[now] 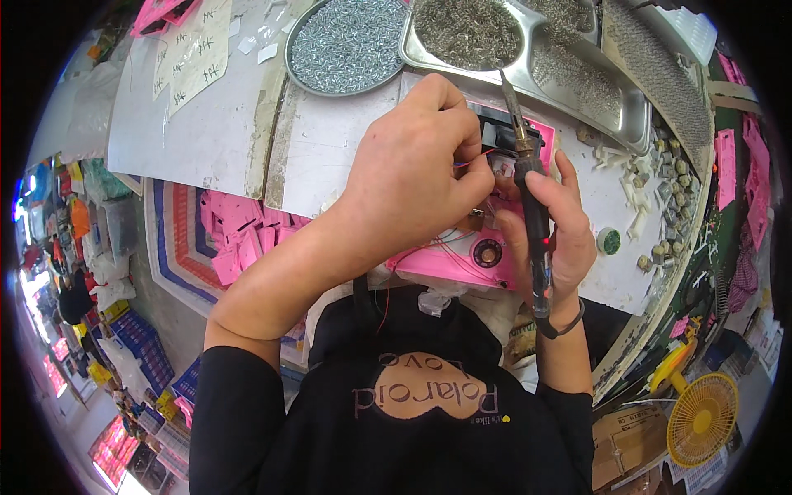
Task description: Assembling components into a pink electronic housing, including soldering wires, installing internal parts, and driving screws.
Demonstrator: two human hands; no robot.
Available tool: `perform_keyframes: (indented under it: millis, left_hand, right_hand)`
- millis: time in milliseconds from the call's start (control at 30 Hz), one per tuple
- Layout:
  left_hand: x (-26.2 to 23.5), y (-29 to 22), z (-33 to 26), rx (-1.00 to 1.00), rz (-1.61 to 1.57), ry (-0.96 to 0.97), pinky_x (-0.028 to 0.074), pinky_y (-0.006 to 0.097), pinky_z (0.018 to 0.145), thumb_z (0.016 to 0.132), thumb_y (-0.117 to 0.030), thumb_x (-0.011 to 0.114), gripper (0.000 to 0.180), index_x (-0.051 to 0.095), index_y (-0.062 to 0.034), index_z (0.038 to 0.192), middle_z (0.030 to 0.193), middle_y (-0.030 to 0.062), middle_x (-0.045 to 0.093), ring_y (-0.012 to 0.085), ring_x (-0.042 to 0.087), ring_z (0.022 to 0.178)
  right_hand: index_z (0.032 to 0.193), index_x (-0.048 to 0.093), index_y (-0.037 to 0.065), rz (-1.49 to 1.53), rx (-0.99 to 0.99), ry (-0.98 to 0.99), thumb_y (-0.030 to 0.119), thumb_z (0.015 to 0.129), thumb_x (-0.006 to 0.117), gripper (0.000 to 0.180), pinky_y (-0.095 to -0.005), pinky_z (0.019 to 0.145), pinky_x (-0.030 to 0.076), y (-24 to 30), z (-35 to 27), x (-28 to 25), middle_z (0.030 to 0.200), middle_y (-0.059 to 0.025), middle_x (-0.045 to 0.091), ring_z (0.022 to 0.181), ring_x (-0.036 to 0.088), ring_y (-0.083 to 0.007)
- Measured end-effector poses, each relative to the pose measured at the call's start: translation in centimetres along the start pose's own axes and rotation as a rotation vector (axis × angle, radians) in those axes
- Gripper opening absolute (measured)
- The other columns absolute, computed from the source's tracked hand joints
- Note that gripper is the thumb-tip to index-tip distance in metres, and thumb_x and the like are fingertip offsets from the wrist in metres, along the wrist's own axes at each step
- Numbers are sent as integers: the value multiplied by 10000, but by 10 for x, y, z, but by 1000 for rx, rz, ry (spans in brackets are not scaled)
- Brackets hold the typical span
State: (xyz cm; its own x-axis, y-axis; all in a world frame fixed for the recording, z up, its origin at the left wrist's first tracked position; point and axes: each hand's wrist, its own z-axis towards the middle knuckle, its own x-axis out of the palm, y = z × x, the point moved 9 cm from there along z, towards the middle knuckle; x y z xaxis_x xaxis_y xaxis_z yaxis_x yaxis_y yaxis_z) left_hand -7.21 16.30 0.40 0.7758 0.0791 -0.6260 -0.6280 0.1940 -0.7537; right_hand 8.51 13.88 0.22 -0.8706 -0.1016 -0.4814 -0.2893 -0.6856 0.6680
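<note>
A bright pink plastic housing (429, 262) lies on the white worktop in front of me. It carries a round black part (487, 253), a black box-shaped part (499, 132) at its far end and thin red and green wires. My left hand (421, 157) reaches over it, thumb and forefinger pinched at the thin wires; their tips partly hide what they grip. In my right hand (565, 235) I hold a soldering iron (535, 198) with a black handle, its tapered metal tip pointing up and away from the housing. The right fingertips reach the housing's right side.
A round metal tray (346, 87) of small screws stands far left of a divided steel tray (528, 70) with small metal springs. Right of the housing are a small green round container (609, 241) and scattered small parts (660, 198). More pink pieces (239, 235) lie lower left.
</note>
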Motion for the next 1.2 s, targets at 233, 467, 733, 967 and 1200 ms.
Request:
perform_keyframes:
  millis: [233, 467, 733, 967, 1200]
  left_hand:
    - [2, -2, 1, -9, 41, -19, 530, 331, 629, 739, -44, 739, 126, 628, 18, 734, 896, 112, 585, 227, 625, 717]
    - [4, 0, 0, -35, 66, -30, 533, 329, 632, 733, -39, 734, 126, 620, 14, 719, 898, 110, 587, 228, 629, 707]
    - [5, -2, 1, -20, 79, -54, 533, 325, 622, 719, -29, 734, 128, 613, 12, 707, 898, 109, 585, 224, 627, 700]
    - [4, -3, 1, -21, 80, -63, 529, 317, 610, 719, -25, 732, 124, 614, 9, 703, 898, 105, 584, 220, 623, 689]
    - [4, -3, 0, -15, 81, -83, 527, 323, 602, 714, -23, 733, 126, 611, 7, 701, 908, 104, 585, 227, 620, 698]
  right_hand:
    - [1232, 570, 51, 123, 38, -112, 136, 849, 814, 462, -577, 1086, 395, -2, -2, -32, 915, -82, 699, 793, 665, -213]
    - [1041, 613, 39, 96, 40, 0, 65, 783, 679, 267, -445, 782, 477, 14, 7, -58, 633, -36, 566, 535, 499, -170]
    - [986, 641, 36, 22, 1, 68, 52, 745, 688, 246, -409, 706, 485, 17, 11, -42, 638, -44, 597, 500, 483, -175]
    - [971, 655, 34, 14, -3, 63, 46, 727, 690, 247, -406, 684, 483, 16, 12, -39, 612, -29, 557, 493, 476, -182]
    - [980, 651, 31, 26, -17, 53, 49, 727, 698, 259, -401, 680, 484, 14, 13, -37, 600, -23, 539, 491, 471, -183]
